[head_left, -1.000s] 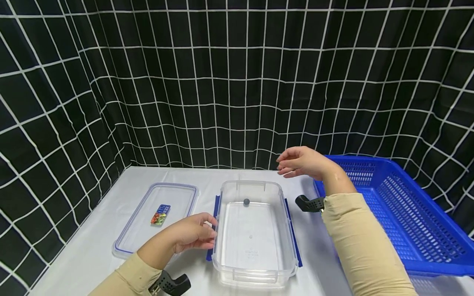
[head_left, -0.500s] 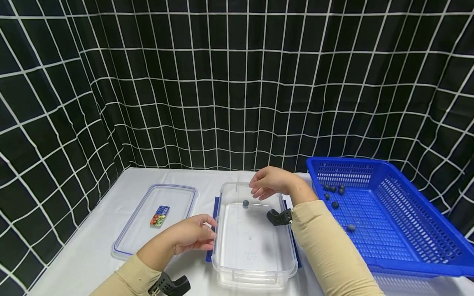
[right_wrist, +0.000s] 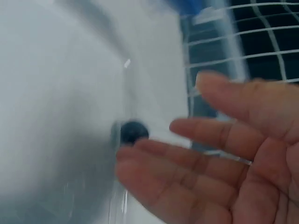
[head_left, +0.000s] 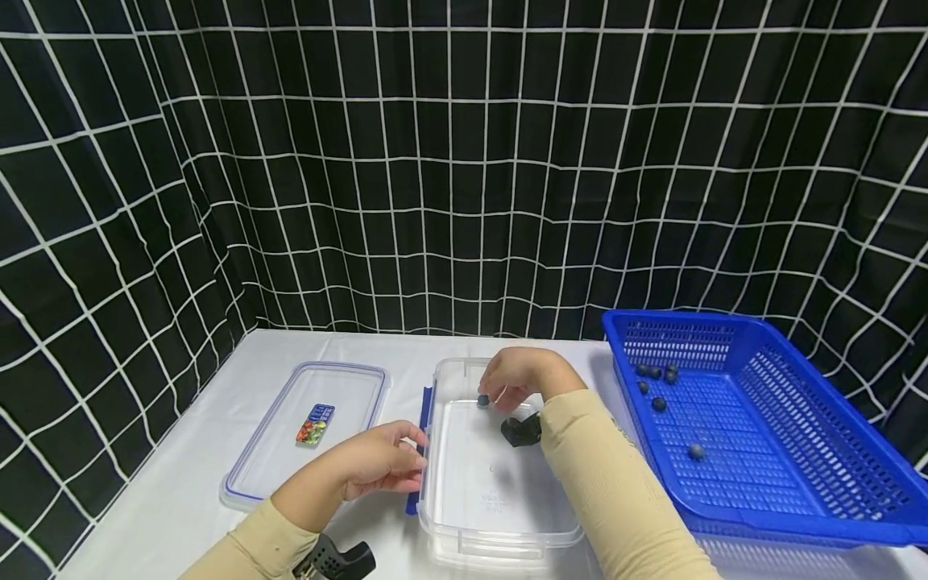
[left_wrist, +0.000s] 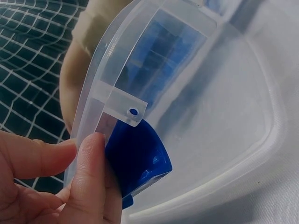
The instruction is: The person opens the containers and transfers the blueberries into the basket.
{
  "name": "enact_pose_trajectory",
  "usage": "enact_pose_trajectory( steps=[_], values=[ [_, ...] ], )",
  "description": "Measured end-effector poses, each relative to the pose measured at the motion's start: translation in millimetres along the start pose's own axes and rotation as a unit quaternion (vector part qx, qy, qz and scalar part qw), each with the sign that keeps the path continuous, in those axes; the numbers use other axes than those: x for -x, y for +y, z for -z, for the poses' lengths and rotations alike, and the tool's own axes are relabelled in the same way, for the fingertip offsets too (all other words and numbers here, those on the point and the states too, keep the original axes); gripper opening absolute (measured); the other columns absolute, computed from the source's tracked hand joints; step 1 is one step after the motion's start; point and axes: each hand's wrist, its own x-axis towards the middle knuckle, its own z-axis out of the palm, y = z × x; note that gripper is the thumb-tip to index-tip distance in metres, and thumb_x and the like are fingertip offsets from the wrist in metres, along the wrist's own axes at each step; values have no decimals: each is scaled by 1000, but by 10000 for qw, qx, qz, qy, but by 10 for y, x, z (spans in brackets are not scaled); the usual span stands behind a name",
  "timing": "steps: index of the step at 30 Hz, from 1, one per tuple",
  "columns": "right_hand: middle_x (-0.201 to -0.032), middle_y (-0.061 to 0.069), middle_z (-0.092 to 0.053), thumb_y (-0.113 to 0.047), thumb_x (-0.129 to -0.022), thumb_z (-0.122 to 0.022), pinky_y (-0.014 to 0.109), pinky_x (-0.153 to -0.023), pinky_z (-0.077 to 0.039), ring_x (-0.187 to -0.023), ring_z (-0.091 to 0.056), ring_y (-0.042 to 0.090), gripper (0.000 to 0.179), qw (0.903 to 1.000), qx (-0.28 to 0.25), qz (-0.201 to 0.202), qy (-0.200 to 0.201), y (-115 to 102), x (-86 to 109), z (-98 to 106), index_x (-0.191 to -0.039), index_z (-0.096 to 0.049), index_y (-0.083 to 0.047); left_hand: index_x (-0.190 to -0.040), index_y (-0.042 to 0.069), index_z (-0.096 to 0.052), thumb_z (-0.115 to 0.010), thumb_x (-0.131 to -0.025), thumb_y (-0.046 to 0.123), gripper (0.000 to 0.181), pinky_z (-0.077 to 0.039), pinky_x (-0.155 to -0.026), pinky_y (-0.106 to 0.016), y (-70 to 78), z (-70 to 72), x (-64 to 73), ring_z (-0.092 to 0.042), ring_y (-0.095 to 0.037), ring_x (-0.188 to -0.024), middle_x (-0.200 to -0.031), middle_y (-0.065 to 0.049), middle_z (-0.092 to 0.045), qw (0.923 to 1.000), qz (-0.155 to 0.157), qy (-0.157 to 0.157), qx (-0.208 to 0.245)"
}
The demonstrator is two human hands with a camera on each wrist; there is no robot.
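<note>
A clear plastic food container (head_left: pixel 500 491) with blue side latches stands in front of me. My left hand (head_left: pixel 387 459) pinches its left rim between thumb and fingers, beside a lowered blue latch (left_wrist: pixel 138 156). Toward the far end of the container floor lies one blueberry (head_left: pixel 482 400), dark and round. My right hand (head_left: pixel 528 377) reaches down inside, fingertips right by that berry. In the right wrist view the right hand's fingers (right_wrist: pixel 177 175) are extended and apart from the thumb, with the blueberry (right_wrist: pixel 133 132) just past their tips.
A blue perforated basket (head_left: pixel 754 483) stands at the right, with several blueberries (head_left: pixel 658 403) in it. The container's clear lid (head_left: pixel 271 459), blue-sealed and bearing a sticker, lies at the left on the white tablecloth (head_left: pixel 406 346). A black grid curtain (head_left: pixel 464 177) hangs behind.
My right hand has moved left and down from beside the basket into the container, over to the berry. The left hand has stayed at the rim.
</note>
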Motion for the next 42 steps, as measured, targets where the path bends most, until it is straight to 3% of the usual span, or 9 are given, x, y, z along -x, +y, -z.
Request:
enact_pose_trajectory(
  steps=[7, 16, 24, 29, 38, 42],
  values=[
    [-107, 22, -60, -7, -85, -59, 35, -74, -57, -95, -62, 32, 26, 10000, 23, -80, -8, -6, -83, -74, -108, -57, 6, -112, -1, -43, -56, -84, -3, 31, -58, -66, -24, 13, -10, 1, -58, -15, -67, -78, -8, -53, 10000, -22, -22, -3],
    [-108, 17, -61, 1, -83, -59, 34, -80, -56, -99, -60, 27, 37, 9989, 352, 262, -155, -113, -161, -269, -119, -53, 8, -111, -1, -43, -56, -84, -2, 30, -58, -66, -24, 0, -6, -1, -59, -15, -67, -78, -8, -54, 10000, -30, -17, 26],
    [-111, 14, -60, 5, -80, -60, 30, -82, -55, -96, -61, 21, 42, 9936, 938, 617, -144, -61, -252, -343, -121, -55, 2, -112, 0, -44, -56, -85, -1, 30, -58, -66, -24, -13, 2, -10, -58, -15, -67, -79, -8, -54, 10000, 18, 52, -29],
    [-114, 16, -59, 5, -80, -61, 32, -85, -54, -98, -60, 22, 45, 9944, 630, 799, -301, -23, -289, -372, -124, -51, 4, -112, 0, -43, -56, -85, -1, 31, -58, -65, -24, -30, 13, -17, -58, -15, -67, -79, -8, -54, 10000, -2, 53, -20],
    [-115, 11, -59, -5, -80, -65, 34, -90, -51, -100, -59, 19, 40, 9887, 1040, 1030, -333, -47, -258, -422, -120, -57, -3, -113, -1, -43, -56, -85, -1, 31, -58, -64, -23, -42, 13, -32, -58, -15, -66, -79, -8, -54, 10000, -15, 68, 19],
    [-108, 12, -60, -1, -79, -65, 33, -87, -53, -94, -60, 19, 34, 9911, 617, 1103, -426, -46, -272, -426, -113, -58, -2, -113, -1, -42, -55, -85, -2, 30, -58, -64, -23, -39, 8, -21, -58, -15, -66, -79, -8, -54, 10000, -32, 66, 55]
  ],
)
